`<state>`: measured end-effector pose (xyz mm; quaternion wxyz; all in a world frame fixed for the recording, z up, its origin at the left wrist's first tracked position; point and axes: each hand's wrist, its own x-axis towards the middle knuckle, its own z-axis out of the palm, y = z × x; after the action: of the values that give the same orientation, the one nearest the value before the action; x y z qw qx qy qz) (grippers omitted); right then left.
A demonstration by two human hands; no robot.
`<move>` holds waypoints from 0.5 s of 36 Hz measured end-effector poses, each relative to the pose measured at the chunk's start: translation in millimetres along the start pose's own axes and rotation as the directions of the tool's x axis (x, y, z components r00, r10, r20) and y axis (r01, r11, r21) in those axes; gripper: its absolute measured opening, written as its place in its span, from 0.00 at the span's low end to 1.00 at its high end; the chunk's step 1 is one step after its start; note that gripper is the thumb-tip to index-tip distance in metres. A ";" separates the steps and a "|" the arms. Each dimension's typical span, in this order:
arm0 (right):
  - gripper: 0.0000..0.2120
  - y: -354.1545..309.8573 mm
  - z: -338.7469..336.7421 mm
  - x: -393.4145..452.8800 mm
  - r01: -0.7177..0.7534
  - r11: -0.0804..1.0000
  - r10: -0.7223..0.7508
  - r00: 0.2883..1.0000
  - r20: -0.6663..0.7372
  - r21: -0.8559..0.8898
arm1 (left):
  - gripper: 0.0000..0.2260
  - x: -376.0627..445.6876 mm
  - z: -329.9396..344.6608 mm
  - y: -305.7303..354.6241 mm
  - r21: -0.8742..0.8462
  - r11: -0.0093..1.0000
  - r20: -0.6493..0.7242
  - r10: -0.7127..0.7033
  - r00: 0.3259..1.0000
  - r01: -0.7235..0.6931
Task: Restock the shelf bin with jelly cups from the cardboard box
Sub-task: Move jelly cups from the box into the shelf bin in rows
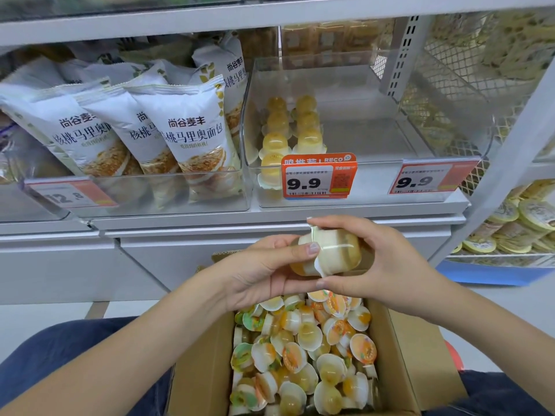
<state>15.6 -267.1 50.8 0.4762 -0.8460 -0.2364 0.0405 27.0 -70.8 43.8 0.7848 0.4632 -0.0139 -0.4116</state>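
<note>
While seated with jeans (60,364) flanking it, held a box (420,370) of loose jelly cups (303,352) between the knees. Above it, gripped a short stack of cups (327,253) sideways: left hand (264,271) curled under, thumb on top; right hand (381,256) pinching the other end. Farther off, showed a clear bin (375,187) with two short cup rows at its left, price tags (318,175) in front, bread bags (168,127) alongside.

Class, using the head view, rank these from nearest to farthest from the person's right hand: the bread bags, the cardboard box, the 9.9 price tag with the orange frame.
1. Cardboard box: just below the right hand.
2. 9.9 price tag: above, on the bin front.
3. Bread bags: upper left, on the shelf.
</note>
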 end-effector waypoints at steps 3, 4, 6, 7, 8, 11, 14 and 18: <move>0.32 -0.8 -0.1 2.0 -0.016 1.000 0.015 1.000 -0.009 -0.008 | 0.27 1.3 -2.2 -1.5 -0.004 1.000 -0.015 -0.004 1.000 0.004; 0.32 -1.4 -0.2 2.8 -0.018 1.000 0.017 1.000 -0.015 -0.016 | 0.29 1.6 -2.4 -1.4 0.002 1.000 -0.021 -0.007 1.000 0.007; 0.32 -3.2 -3.1 5.1 -0.019 1.000 0.019 0.999 -0.049 -0.013 | 0.29 1.0 -2.7 2.3 0.049 0.999 -0.040 -0.009 0.999 0.011; 0.32 -4.7 -6.7 6.9 -0.024 1.000 0.024 0.997 -0.078 0.007 | 0.26 0.1 -1.9 6.1 0.100 0.995 -0.068 -0.003 0.998 0.010; 0.31 -7.0 -12.1 9.6 -0.029 0.999 0.033 0.993 -0.109 0.039 | 0.24 0.0 -2.7 10.2 0.177 0.984 -0.117 0.017 0.993 0.004; 0.30 -14.9 -37.6 25.7 -0.011 0.996 0.030 0.973 -0.231 0.084 | 0.16 2.7 -10.1 22.2 0.579 0.815 -0.337 0.226 0.914 0.012; 0.31 -19.5 -70.3 58.4 0.003 0.998 -0.020 0.952 -0.306 -0.057 | 0.12 9.2 -24.1 31.7 0.715 0.698 -0.417 0.376 0.828 0.044; 0.28 -20.9 -111.4 117.5 0.001 0.931 -0.061 0.986 -0.155 -0.364 | 0.11 15.0 -38.3 37.6 0.780 0.625 -0.396 0.449 0.801 0.035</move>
<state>144.7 -294.1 146.9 0.3303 -0.9159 -0.2133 -0.0811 76.2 -44.5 44.3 0.5309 0.8395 -0.0108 -0.1151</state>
